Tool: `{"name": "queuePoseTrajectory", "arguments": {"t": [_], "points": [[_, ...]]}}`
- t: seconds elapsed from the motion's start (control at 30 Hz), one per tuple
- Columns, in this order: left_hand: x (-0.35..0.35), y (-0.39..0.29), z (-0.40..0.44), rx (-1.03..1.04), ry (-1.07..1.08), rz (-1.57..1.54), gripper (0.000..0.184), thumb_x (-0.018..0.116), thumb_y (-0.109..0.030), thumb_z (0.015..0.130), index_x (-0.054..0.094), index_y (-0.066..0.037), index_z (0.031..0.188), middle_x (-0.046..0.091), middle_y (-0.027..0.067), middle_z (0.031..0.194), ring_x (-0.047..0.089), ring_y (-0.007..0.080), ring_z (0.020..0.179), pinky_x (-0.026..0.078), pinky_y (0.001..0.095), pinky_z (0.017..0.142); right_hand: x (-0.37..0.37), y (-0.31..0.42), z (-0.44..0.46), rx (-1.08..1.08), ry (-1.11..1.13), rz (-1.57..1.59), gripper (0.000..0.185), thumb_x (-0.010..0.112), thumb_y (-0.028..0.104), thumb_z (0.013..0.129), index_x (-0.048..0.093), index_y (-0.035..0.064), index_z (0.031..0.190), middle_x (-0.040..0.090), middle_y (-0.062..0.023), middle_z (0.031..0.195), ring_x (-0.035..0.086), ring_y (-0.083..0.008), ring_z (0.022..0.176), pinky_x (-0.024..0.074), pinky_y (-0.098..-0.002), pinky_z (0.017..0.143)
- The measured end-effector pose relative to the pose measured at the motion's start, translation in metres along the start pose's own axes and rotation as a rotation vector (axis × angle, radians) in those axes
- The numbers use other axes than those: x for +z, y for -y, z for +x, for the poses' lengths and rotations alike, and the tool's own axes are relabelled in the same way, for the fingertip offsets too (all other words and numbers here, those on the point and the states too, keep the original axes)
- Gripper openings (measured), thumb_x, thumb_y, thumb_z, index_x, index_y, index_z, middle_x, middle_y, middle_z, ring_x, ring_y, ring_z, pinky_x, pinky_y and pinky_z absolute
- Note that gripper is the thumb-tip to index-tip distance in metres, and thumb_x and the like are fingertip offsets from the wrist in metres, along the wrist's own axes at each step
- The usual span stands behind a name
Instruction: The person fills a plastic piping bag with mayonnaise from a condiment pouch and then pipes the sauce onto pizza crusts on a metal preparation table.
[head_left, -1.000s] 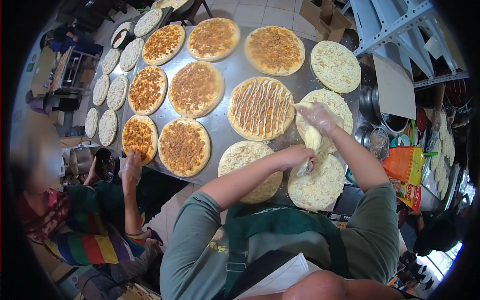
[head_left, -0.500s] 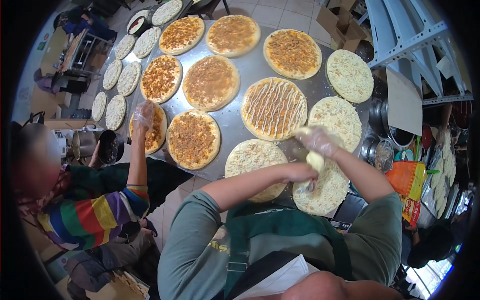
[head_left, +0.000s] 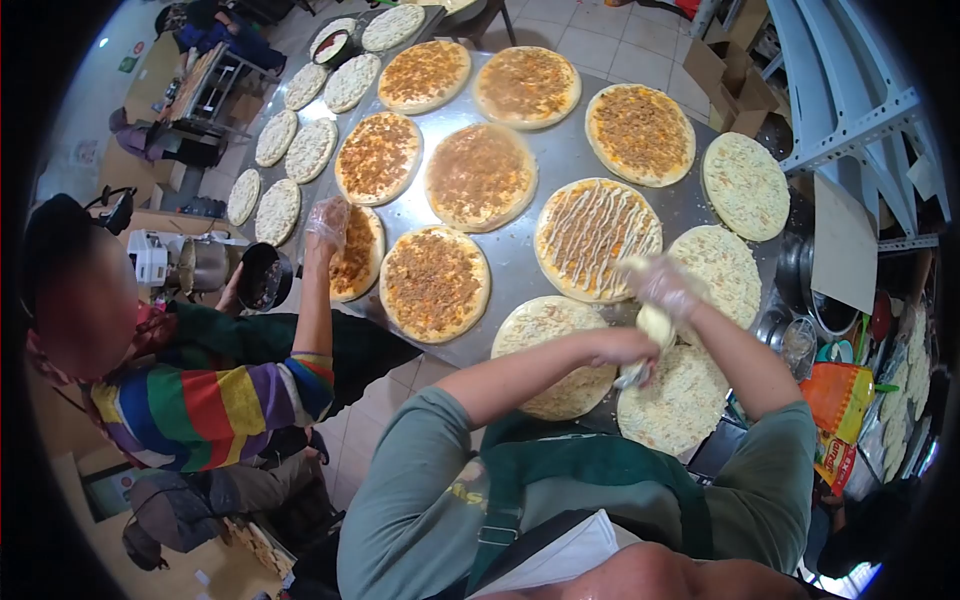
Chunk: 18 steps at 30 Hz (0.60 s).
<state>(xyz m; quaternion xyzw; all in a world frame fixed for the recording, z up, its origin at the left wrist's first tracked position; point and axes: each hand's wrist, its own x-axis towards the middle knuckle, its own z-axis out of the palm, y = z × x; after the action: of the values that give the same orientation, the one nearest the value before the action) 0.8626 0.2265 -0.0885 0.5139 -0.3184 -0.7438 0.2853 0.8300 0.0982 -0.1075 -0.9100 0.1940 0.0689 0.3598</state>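
Note:
A piping bag [head_left: 655, 328] of pale cream hangs between my two hands. My left hand [head_left: 625, 348], bare, is closed round its twisted lower end. My right hand [head_left: 668, 285], in a clear plastic glove, grips the tip end over the right edge of a pizza [head_left: 598, 240] striped with white lines over brown topping. Beneath the bag and my forearms lie pale cheese-covered pizzas, one at the left [head_left: 553, 340], one at the front [head_left: 672, 400] and one at the right [head_left: 716, 275].
The metal table [head_left: 520, 255] bears several more topped pizzas. A co-worker [head_left: 210, 400] at the left holds a dark pan [head_left: 265, 277], gloved hand over a pizza. A metal shelf [head_left: 850, 120] and an orange bag [head_left: 836, 395] are at the right.
The view has shifted, so the table appears further right. My hands have moved slightly along the striped pizza's right edge with the bag. The co-worker's gloved hand has risen toward the pizza's upper part.

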Motion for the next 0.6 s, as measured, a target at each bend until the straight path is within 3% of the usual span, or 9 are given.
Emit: {"name": "queuePoseTrajectory", "arguments": {"t": [0.03, 0.07, 0.13, 0.27, 0.33, 0.37, 0.43, 0.5, 0.6], "points": [[-0.006, 0.002, 0.007, 0.023, -0.03, -0.243, 0.027, 0.037, -0.022, 0.076, 0.052, -0.003, 0.065, 0.059, 0.0104, 0.075, 0.052, 0.0172, 0.066, 0.04, 0.0281, 0.062, -0.027, 0.024, 0.011, 0.429, 0.246, 0.15, 0.044, 0.043, 0.04, 0.079, 0.053, -0.0028, 0.08, 0.047, -0.0067, 0.052, 0.045, -0.015, 0.045, 0.0413, -0.0259, 0.044], [-0.014, 0.006, 0.017, 0.046, -0.101, -0.281, 0.027, 0.036, -0.022, 0.076, 0.051, -0.003, 0.063, 0.059, 0.0113, 0.074, 0.053, 0.0173, 0.066, 0.04, 0.0274, 0.062, -0.023, 0.01, 0.022, 0.419, 0.248, 0.153, 0.044, 0.043, 0.04, 0.079, 0.053, -0.0028, 0.08, 0.047, -0.0067, 0.052, 0.045, -0.015, 0.045, 0.0413, -0.0259, 0.044], [-0.019, 0.004, 0.018, 0.022, -0.174, -0.352, 0.028, 0.036, -0.022, 0.076, 0.052, -0.002, 0.065, 0.059, 0.0106, 0.071, 0.053, 0.0185, 0.069, 0.04, 0.0273, 0.067, -0.018, -0.017, 0.037, 0.29, -0.032, 0.465, 0.044, 0.041, 0.041, 0.08, 0.053, -0.0014, 0.079, 0.046, -0.0072, 0.051, 0.043, -0.0151, 0.044, 0.0404, -0.0253, 0.043], [-0.005, 0.012, 0.003, 0.053, 0.039, 0.12, 0.031, 0.035, -0.024, 0.077, 0.056, -0.001, 0.076, 0.058, 0.0106, 0.079, 0.052, 0.0197, 0.075, 0.037, 0.0297, 0.075, -0.002, 0.021, 0.0, 0.409, 0.269, 0.112, 0.041, 0.042, 0.039, 0.079, 0.055, -0.0004, 0.074, 0.048, -0.0087, 0.053, 0.045, -0.0151, 0.045, 0.0394, -0.0247, 0.042], [-0.01, 0.016, 0.002, 0.016, 0.12, 0.141, 0.031, 0.035, -0.024, 0.077, 0.056, -0.002, 0.076, 0.059, 0.0105, 0.08, 0.052, 0.0194, 0.075, 0.037, 0.03, 0.075, 0.036, -0.003, -0.006, -0.386, -0.055, -0.163, 0.045, 0.039, 0.041, 0.08, 0.054, 0.0002, 0.07, 0.047, -0.0088, 0.052, 0.045, -0.0153, 0.046, 0.0402, -0.0274, 0.045], [-0.014, 0.017, 0.001, -0.018, 0.198, 0.167, 0.031, 0.035, -0.024, 0.077, 0.056, -0.002, 0.075, 0.059, 0.0105, 0.08, 0.052, 0.0191, 0.075, 0.037, 0.0303, 0.074, 0.032, -0.007, -0.001, -0.384, -0.054, -0.161, 0.045, 0.039, 0.041, 0.08, 0.054, 0.0002, 0.07, 0.047, -0.0088, 0.052, 0.045, -0.0153, 0.046, 0.0402, -0.0274, 0.045], [-0.024, -0.005, -0.01, -0.01, -0.024, 0.002, 0.026, 0.036, -0.021, 0.075, 0.054, -0.002, 0.074, 0.06, 0.008, 0.073, 0.053, 0.0174, 0.064, 0.042, 0.0292, 0.063, -0.006, 0.02, 0.02, 0.264, 0.25, 0.21, 0.049, 0.035, 0.045, 0.08, 0.054, 0.0001, 0.074, 0.051, -0.0109, 0.056, 0.049, -0.0177, 0.05, 0.042, -0.0308, 0.053], [-0.031, 0.0, 0.001, 0.063, -0.174, -0.319, 0.025, 0.036, -0.021, 0.075, 0.053, -0.001, 0.072, 0.06, 0.0095, 0.074, 0.053, 0.0174, 0.06, 0.043, 0.0274, 0.059, -0.023, 0.003, 0.045, 0.347, 0.148, 0.242, 0.053, 0.033, 0.047, 0.08, 0.055, 0.0, 0.076, 0.055, -0.0137, 0.063, 0.052, -0.0198, 0.055, 0.0423, -0.0329, 0.06], [-0.022, 0.003, 0.001, 0.038, -0.234, -0.31, 0.027, 0.036, -0.021, 0.076, 0.053, -0.001, 0.07, 0.059, 0.0105, 0.073, 0.053, 0.0181, 0.062, 0.042, 0.0277, 0.063, -0.016, -0.004, 0.042, 0.208, 0.11, -0.035, 0.054, 0.033, 0.048, 0.08, 0.055, -0.0011, 0.078, 0.055, -0.015, 0.065, 0.053, -0.02, 0.056, 0.0426, -0.0323, 0.06]]}}
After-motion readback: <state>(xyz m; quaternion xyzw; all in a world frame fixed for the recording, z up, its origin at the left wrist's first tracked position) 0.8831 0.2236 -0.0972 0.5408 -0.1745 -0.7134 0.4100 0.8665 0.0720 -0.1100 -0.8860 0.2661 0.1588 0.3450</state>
